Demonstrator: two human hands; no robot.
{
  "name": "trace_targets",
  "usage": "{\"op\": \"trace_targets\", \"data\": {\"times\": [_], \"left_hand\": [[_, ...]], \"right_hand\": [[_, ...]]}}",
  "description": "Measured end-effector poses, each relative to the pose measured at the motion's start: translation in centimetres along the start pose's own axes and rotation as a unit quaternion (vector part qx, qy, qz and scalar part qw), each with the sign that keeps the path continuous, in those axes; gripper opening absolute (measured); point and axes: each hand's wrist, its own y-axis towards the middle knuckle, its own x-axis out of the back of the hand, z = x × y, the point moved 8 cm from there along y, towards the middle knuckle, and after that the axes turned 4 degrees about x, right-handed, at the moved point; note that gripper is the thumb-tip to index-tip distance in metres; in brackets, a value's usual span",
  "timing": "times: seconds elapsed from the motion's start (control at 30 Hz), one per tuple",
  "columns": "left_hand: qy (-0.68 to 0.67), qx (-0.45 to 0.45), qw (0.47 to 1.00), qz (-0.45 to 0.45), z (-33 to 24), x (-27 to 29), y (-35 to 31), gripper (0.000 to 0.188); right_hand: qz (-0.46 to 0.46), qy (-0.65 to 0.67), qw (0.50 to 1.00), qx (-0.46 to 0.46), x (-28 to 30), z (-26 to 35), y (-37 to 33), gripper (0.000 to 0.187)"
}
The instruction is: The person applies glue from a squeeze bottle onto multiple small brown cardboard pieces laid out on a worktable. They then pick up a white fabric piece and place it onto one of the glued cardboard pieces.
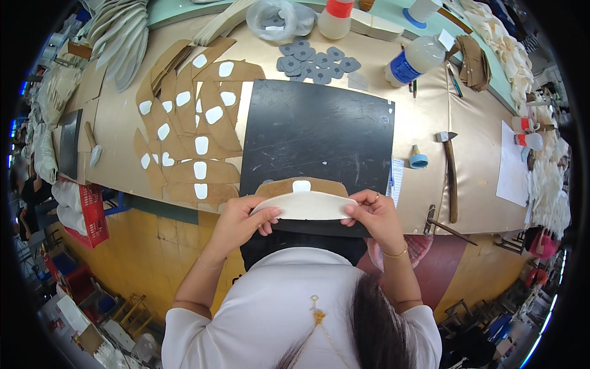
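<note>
Both hands hold a pale, matte crescent-shaped pad point(305, 206), flat and curved like a half moon, at the near edge of the tabletop point(123, 123). The left hand point(241, 219) has its grip clamped on the pad's 9 o'clock tip, thumb on top; the right hand point(376, 216) pinches the 3 o'clock tip the same way. Just behind the pad, at 12 o'clock and partly covered by it, lies a tan board piece point(301, 185) with a white patch, resting on a scuffed black mat point(319, 132).

At 10 o'clock from the mat, overlapping tan cut pieces point(190, 135), each with a white patch, fan across the golden surface. At 12 o'clock sits a cluster of small grey pads point(314, 63); at 1 o'clock, a milky plastic bottle point(415, 60) with a blue label lies tilted. A hammer point(450, 175) lies at 3 o'clock, with a small blue cap point(418, 159) between it and the mat.

The stacked pale shapes along the far rims bend with the lens and are hard to tell apart. The pad hides the tan piece's near edge.
</note>
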Motion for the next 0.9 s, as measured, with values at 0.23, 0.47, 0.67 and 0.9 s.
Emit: {"op": "trace_targets", "data": {"times": [0.23, 0.47, 0.67, 0.9], "left_hand": [[0.004, 0.057, 0.995, -0.078, 2.5, 2.0, 1.7, 0.024], [0.101, 0.04, 0.987, -0.12, 2.6, 2.4, 2.5, 0.027], [0.1, 0.047, 0.985, -0.131, 2.5, 2.5, 2.6, 0.027], [0.117, 0.026, 0.982, -0.144, 2.4, 2.5, 2.5, 0.027]], "right_hand": [[-0.073, -0.119, 0.99, -0.02, 0.4, -2.0, 1.8, 0.02], [-0.093, -0.206, 0.974, 0.0, 0.4, -1.1, 2.5, 0.023], [-0.099, -0.24, 0.966, 0.005, 0.3, -1.1, 2.6, 0.024], [-0.107, -0.27, 0.957, 0.021, 0.0, -0.7, 2.6, 0.023]]}}
